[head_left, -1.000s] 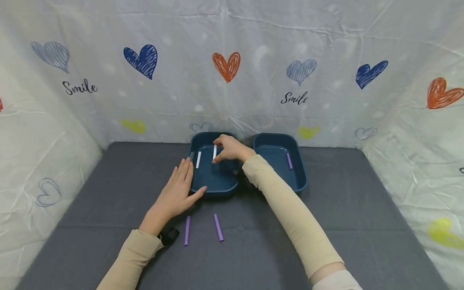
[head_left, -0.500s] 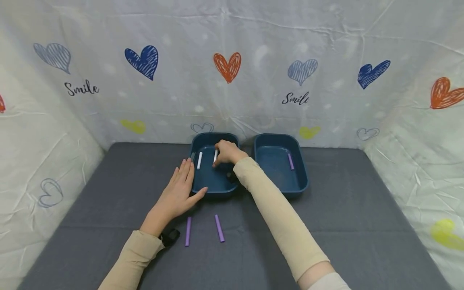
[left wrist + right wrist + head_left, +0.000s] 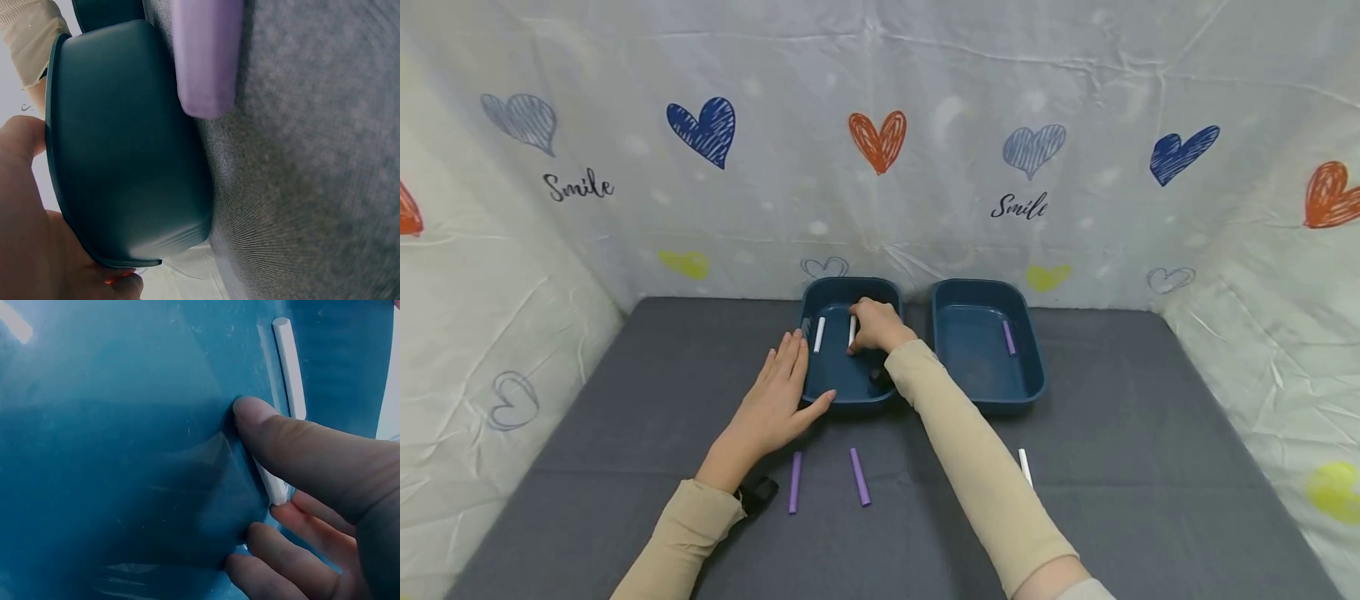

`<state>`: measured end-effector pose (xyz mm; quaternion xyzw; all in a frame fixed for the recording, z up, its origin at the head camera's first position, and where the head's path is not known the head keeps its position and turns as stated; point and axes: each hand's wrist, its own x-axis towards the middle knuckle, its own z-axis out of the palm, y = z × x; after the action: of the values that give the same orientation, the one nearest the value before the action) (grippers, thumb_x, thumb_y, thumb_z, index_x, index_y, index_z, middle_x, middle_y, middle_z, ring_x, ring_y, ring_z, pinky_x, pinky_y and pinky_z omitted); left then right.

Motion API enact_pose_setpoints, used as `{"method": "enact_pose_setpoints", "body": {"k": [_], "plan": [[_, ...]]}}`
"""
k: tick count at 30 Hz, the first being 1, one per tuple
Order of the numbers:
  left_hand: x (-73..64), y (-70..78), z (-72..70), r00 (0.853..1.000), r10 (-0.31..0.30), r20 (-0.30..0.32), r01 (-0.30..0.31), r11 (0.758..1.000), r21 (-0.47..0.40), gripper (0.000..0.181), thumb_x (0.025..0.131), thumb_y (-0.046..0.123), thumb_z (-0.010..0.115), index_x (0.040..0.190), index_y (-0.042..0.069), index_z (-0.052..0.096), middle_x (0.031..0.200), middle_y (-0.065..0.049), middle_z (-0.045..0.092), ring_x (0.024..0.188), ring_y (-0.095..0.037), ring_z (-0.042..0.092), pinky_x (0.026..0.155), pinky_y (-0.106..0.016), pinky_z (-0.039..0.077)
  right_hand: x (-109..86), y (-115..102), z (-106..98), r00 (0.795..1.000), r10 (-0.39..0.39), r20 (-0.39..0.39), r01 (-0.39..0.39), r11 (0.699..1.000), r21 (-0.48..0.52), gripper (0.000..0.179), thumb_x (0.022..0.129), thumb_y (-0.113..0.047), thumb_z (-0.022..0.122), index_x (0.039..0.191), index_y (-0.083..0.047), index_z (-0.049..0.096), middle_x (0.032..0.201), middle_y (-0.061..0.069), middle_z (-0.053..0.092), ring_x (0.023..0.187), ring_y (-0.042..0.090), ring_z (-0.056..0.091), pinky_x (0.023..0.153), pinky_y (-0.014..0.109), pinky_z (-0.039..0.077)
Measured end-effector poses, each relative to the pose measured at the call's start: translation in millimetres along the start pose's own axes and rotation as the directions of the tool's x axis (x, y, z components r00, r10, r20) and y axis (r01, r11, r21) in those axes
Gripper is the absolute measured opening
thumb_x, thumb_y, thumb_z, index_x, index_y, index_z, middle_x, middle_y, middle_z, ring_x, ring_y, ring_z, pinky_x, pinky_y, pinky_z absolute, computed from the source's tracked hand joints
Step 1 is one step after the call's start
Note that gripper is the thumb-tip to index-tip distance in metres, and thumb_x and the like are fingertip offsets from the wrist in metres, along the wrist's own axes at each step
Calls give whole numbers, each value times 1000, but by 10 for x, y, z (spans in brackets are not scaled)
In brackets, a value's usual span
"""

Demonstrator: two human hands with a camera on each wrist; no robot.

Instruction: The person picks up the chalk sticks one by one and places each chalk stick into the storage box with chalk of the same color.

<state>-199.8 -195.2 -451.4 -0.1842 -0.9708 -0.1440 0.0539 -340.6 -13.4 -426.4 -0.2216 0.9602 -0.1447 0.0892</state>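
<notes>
In the head view my right hand (image 3: 878,323) reaches into the left blue tray (image 3: 842,392) and pinches a white chalk stick (image 3: 852,329) low over the tray floor. The right wrist view has this chalk (image 3: 274,487) between thumb and fingers, partly hidden by the thumb. A second white chalk stick (image 3: 819,335) lies to its left in the same tray. My left hand (image 3: 775,400) rests against that tray's left side with fingers straight, its thumb at the front rim.
A second blue tray (image 3: 970,398) stands to the right and holds one purple chalk stick (image 3: 1009,337). On the grey cloth in front lie two more purple sticks, a left one (image 3: 795,483) and a right one (image 3: 860,477). A white stick (image 3: 1026,468) shows beside the right sleeve.
My right hand has moved down and nearer with the white chalk, now low in the left tray. A white stick has come into view beside the right sleeve. The left hand stays on the tray.
</notes>
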Motion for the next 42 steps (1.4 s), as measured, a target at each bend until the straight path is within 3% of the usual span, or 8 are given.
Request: {"method": "enact_pose_setpoints", "body": {"k": [7,19,42], "plan": [[15,13,0,1000,5,16,-4,1000,-4,96,99,62,43,155,-8,9,164,-22,1,151,-34,-2,120,-55,9,-13,11,18,1000,17,0,-17,1000,-19,80,79,-34,85,146,-10,50,144,8,49,123,29,52,105,38,43],[-5,18,33,1000,1,-10,-1,1000,-14,95,98,60,46,155,-9,13,164,-23,4,151,-35,0,119,-56,10,-21,9,37,1000,13,29,-13,1000,-14,79,81,-35,84,148,-14,48,147,8,45,126,32,48,106,40,41],[-13,-10,-19,1000,0,3,0,1000,-13,95,99,60,44,155,-8,11,164,-23,2,151,-35,-1,119,-56,9,-13,-46,37,998,46,32,-46,999,-3,91,76,-41,86,152,-19,42,150,9,42,130,36,45,106,42,42]]}}
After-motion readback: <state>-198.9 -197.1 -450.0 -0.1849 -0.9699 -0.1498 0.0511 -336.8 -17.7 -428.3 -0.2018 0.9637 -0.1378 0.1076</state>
